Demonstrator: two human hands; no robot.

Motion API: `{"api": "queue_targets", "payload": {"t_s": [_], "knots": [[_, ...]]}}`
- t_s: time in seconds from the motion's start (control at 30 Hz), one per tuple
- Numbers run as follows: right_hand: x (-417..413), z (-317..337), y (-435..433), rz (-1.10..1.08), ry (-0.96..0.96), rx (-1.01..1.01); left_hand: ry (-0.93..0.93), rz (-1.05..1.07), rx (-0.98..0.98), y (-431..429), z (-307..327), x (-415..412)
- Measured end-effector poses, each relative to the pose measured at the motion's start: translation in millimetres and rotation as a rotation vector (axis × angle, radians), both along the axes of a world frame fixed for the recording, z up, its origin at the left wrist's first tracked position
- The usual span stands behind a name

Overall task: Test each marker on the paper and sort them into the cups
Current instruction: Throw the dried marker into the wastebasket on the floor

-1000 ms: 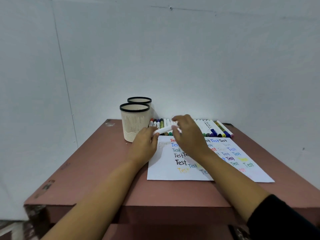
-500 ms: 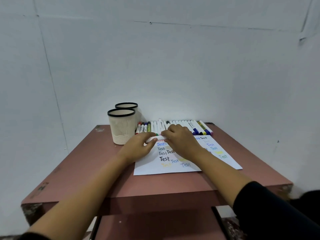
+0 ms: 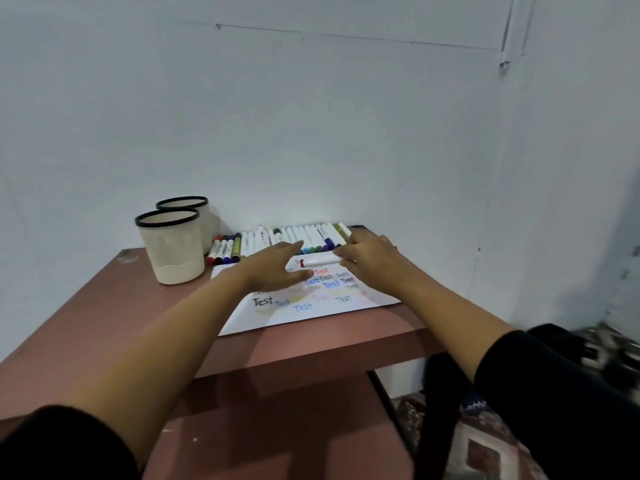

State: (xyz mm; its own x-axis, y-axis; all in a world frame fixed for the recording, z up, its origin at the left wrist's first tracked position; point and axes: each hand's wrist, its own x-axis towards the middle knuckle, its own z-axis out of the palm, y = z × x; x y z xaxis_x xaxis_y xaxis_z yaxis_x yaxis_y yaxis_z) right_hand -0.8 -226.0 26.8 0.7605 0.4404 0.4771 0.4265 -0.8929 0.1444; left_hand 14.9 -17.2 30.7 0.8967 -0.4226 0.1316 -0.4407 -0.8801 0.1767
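Over the white sheet of paper (image 3: 311, 317), scribbled with "Test" in many colours, both hands are at work. The right hand (image 3: 370, 261) pinches a white marker with a red end (image 3: 320, 261), fingers curled round its right end, the barrel level just above the sheet's far half and the red end pointing left. Facing it, the left hand (image 3: 273, 268) hangs above the middle of the sheet, fingers (image 3: 294, 247) stretched out nearly straight and thumb spread below, gripping nothing (the fingertips come close to the red end; contact is unclear).

Along the sheet's far edge lies a row of white-barrelled markers (image 3: 294, 237), side by side, coloured ends toward the paper. Off the sheet's far left corner stands a cream ribbed cup with a black rim (image 3: 171, 247), upright, and right behind it a second cream cup (image 3: 207, 223). Under the paper is a reddish-brown table (image 3: 104, 306).
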Motion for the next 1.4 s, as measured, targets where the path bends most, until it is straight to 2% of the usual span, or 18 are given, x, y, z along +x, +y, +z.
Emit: {"api": "queue_targets", "payload": {"t_s": [0.33,0.87,1.17,1.4], "knots": [[-41.1,-0.8,-108.6,-0.221,0.11,0.099,-0.038,-0.208,-0.013,-108.8,-4.0,0.5],[-130.2,-38.8,-269.2,-0.574,0.191,0.169,0.057,-0.54,-0.02,-320.1,-26.4,-50.9],[-157.5,-113.4,-299.8,-0.618,0.322,0.248,0.165,-0.605,-0.003,-352.1,-101.6,-67.1],[-165.4,-210.3,-287.0,-0.634,0.534,0.328,0.341,-0.549,0.039,-334.1,-206.6,-80.7]]}}
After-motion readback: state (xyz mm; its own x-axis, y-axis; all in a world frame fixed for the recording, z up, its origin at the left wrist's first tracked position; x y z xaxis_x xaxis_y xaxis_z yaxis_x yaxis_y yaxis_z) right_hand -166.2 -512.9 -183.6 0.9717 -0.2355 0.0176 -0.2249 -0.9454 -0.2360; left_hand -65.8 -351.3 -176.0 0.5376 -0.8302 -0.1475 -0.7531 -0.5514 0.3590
